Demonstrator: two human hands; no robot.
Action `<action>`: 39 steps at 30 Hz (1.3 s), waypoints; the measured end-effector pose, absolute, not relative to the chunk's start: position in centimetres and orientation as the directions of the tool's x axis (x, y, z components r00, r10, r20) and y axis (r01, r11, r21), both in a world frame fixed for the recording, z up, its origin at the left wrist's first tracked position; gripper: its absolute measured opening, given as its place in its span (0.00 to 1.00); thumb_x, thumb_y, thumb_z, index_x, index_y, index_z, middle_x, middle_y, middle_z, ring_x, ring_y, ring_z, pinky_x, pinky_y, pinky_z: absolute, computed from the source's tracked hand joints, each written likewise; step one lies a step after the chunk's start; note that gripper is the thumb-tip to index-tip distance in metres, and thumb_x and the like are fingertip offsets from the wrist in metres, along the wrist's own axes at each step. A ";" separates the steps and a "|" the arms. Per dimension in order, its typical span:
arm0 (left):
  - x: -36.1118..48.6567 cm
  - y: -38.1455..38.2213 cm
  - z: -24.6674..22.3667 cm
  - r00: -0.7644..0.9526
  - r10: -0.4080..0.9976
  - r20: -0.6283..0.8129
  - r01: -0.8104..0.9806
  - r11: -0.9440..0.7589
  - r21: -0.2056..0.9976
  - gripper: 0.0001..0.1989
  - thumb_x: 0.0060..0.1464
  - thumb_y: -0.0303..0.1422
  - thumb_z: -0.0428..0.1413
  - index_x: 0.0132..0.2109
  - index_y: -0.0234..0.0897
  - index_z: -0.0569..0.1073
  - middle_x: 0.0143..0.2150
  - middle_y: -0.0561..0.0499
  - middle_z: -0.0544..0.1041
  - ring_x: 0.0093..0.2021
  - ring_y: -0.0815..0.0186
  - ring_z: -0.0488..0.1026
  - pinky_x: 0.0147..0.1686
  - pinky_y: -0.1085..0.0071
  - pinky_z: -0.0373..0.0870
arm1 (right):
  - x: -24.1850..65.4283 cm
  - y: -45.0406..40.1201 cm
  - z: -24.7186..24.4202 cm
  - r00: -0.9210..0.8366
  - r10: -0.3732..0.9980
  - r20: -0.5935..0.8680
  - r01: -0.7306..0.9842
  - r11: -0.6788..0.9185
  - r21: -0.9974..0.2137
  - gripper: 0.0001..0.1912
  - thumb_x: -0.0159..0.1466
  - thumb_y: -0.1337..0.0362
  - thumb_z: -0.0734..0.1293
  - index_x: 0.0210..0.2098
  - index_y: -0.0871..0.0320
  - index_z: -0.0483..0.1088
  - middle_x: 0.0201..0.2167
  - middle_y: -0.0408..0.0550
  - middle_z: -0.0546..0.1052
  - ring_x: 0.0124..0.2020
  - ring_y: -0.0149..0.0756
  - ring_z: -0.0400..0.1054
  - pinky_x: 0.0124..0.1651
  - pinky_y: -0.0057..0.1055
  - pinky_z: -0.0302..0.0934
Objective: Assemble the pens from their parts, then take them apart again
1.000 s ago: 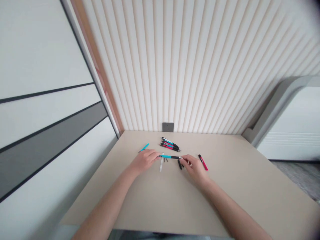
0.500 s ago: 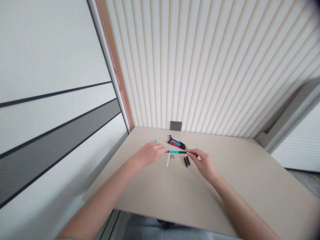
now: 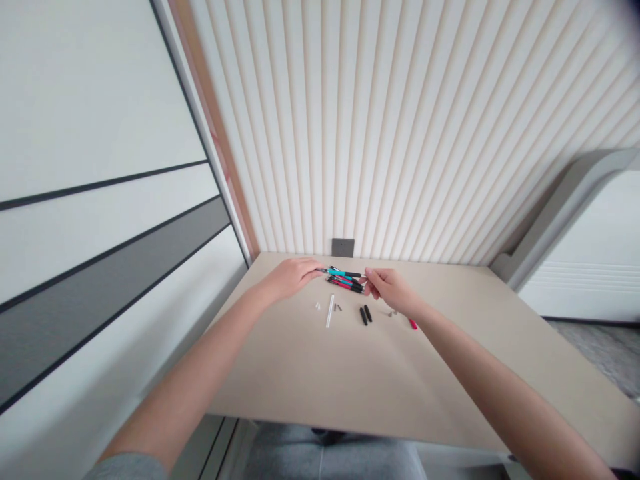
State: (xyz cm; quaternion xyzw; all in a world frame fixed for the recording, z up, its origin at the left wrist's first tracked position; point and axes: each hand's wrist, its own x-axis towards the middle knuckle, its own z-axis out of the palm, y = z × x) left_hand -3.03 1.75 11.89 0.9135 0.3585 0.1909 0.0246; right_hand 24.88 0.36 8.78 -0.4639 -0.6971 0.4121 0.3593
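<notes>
A blue-and-black pen (image 3: 343, 273) lies level between my hands, over or on the pile of pens. My left hand (image 3: 296, 275) pinches its left end, and my right hand (image 3: 388, 289) has the tip end between thumb and fingers. Just below the held pen is the pile of red, blue and black pens (image 3: 346, 285). Nearer to me are two thin white refills (image 3: 330, 311), small grey pieces (image 3: 337, 308) and small white pieces (image 3: 317, 306). Two black grip sleeves (image 3: 366, 315) lie to their right. A red pen part (image 3: 413, 324) shows beside my right forearm.
The beige table (image 3: 310, 373) meets a ribbed white wall (image 3: 375, 133) with a dark socket (image 3: 343, 247) at its back edge. A white and grey cabinet (image 3: 120, 240) borders the left side. Tiny pieces (image 3: 393, 313) lie under my right wrist.
Both hands have carried the blue-and-black pen away from me to the pile at the back. Small white pieces and the red part have come into sight.
</notes>
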 end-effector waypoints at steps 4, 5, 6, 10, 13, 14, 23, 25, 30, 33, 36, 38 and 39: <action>-3.1 2.2 10.5 0.684 0.664 0.302 0.637 -0.746 0.196 0.14 0.67 0.36 0.46 0.52 0.43 0.73 0.48 0.51 0.78 0.46 0.64 0.74 0.45 0.71 0.67 | 25.2 0.7 7.2 -0.297 0.946 0.132 0.305 0.225 -0.926 0.24 0.59 0.44 0.64 0.27 0.60 0.74 0.19 0.43 0.69 0.21 0.29 0.59 0.26 0.28 0.53; -3.1 2.2 10.0 0.685 0.667 0.294 0.634 -0.744 0.210 0.14 0.66 0.36 0.46 0.52 0.43 0.73 0.48 0.51 0.78 0.46 0.64 0.74 0.46 0.71 0.67 | 25.2 0.7 6.7 -0.277 0.949 0.149 0.286 0.230 -0.930 0.22 0.57 0.45 0.66 0.29 0.60 0.74 0.20 0.42 0.70 0.22 0.30 0.59 0.26 0.28 0.53; -3.1 2.2 9.5 0.682 0.672 0.289 0.632 -0.740 0.230 0.14 0.66 0.36 0.46 0.51 0.42 0.73 0.47 0.50 0.78 0.46 0.63 0.74 0.46 0.71 0.67 | 25.2 0.6 6.2 -0.255 0.952 0.170 0.272 0.239 -0.932 0.21 0.56 0.46 0.68 0.31 0.60 0.74 0.21 0.42 0.70 0.23 0.30 0.59 0.26 0.28 0.53; -2.8 1.6 6.8 0.628 0.705 0.329 0.627 -0.709 0.322 0.13 0.66 0.34 0.46 0.50 0.41 0.74 0.46 0.48 0.78 0.45 0.63 0.74 0.45 0.70 0.68 | 24.7 -0.1 3.7 -0.187 0.959 0.211 0.228 0.251 -0.941 0.21 0.57 0.48 0.68 0.37 0.59 0.74 0.22 0.41 0.69 0.24 0.31 0.60 0.28 0.28 0.54; -2.4 1.0 4.7 0.578 0.723 0.378 0.628 -0.690 0.360 0.13 0.66 0.34 0.47 0.50 0.40 0.74 0.45 0.48 0.77 0.44 0.63 0.74 0.46 0.69 0.68 | 24.3 -0.8 2.0 -0.121 0.970 0.210 0.190 0.230 -0.954 0.22 0.59 0.47 0.66 0.38 0.60 0.74 0.24 0.43 0.71 0.27 0.33 0.63 0.31 0.30 0.58; -2.3 0.8 4.1 0.562 0.730 0.390 0.634 -0.682 0.364 0.12 0.66 0.34 0.47 0.49 0.40 0.74 0.44 0.47 0.77 0.44 0.63 0.74 0.46 0.68 0.69 | 24.2 -1.1 1.6 -0.098 0.972 0.215 0.209 0.231 -0.950 0.22 0.59 0.47 0.66 0.39 0.60 0.74 0.25 0.44 0.71 0.28 0.34 0.64 0.32 0.30 0.59; -3.1 0.2 2.0 0.577 0.728 0.370 0.646 -0.685 0.338 0.12 0.66 0.32 0.46 0.50 0.39 0.72 0.44 0.49 0.76 0.45 0.64 0.73 0.47 0.65 0.70 | 28.0 -1.2 2.0 -0.083 0.951 0.297 0.588 0.287 -0.756 0.16 0.62 0.53 0.64 0.40 0.56 0.75 0.32 0.48 0.78 0.31 0.36 0.68 0.37 0.32 0.61; -3.4 0.1 2.0 0.568 0.732 0.376 0.650 -0.679 0.339 0.12 0.66 0.32 0.46 0.50 0.39 0.72 0.43 0.49 0.76 0.45 0.64 0.74 0.47 0.65 0.71 | 29.5 -1.0 2.5 -0.100 0.954 0.282 0.691 0.270 -0.671 0.14 0.63 0.54 0.62 0.34 0.56 0.76 0.30 0.47 0.78 0.31 0.37 0.69 0.36 0.32 0.60; -3.7 0.0 1.9 0.569 0.733 0.374 0.662 -0.677 0.321 0.11 0.66 0.32 0.46 0.49 0.38 0.72 0.43 0.49 0.76 0.45 0.63 0.74 0.47 0.64 0.71 | 32.2 -1.2 3.2 -0.140 0.975 0.173 0.823 0.212 -0.527 0.11 0.63 0.62 0.61 0.34 0.56 0.75 0.32 0.48 0.78 0.34 0.38 0.71 0.38 0.31 0.58; -3.4 0.0 1.9 0.579 0.727 0.369 0.656 -0.684 0.319 0.11 0.66 0.32 0.47 0.49 0.38 0.72 0.43 0.49 0.76 0.45 0.63 0.74 0.46 0.65 0.70 | 32.3 -1.6 2.9 -0.160 0.984 0.085 0.866 0.181 -0.466 0.09 0.62 0.66 0.62 0.38 0.56 0.74 0.33 0.48 0.78 0.34 0.37 0.71 0.36 0.30 0.56; -3.2 0.0 1.8 0.590 0.716 0.372 0.645 -0.696 0.316 0.11 0.66 0.32 0.47 0.49 0.38 0.72 0.42 0.49 0.76 0.43 0.64 0.74 0.45 0.66 0.70 | 31.8 -2.1 2.7 -0.169 0.985 0.034 0.893 0.168 -0.418 0.07 0.60 0.69 0.63 0.34 0.56 0.74 0.32 0.47 0.78 0.34 0.36 0.70 0.34 0.28 0.54; -3.2 0.0 1.8 0.595 0.715 0.368 0.643 -0.698 0.316 0.11 0.66 0.31 0.47 0.49 0.39 0.72 0.41 0.49 0.76 0.42 0.64 0.74 0.44 0.67 0.70 | 31.4 -2.4 2.6 -0.172 0.985 0.007 0.905 0.161 -0.394 0.06 0.59 0.70 0.64 0.32 0.56 0.73 0.32 0.47 0.78 0.33 0.36 0.70 0.33 0.28 0.53; -3.2 0.0 1.8 0.596 0.716 0.364 0.645 -0.696 0.315 0.11 0.66 0.31 0.46 0.49 0.39 0.72 0.41 0.49 0.76 0.42 0.64 0.74 0.43 0.67 0.70 | 31.2 -2.4 2.6 -0.168 0.986 -0.005 0.910 0.154 -0.385 0.05 0.59 0.70 0.65 0.32 0.56 0.73 0.32 0.47 0.78 0.33 0.37 0.70 0.33 0.28 0.52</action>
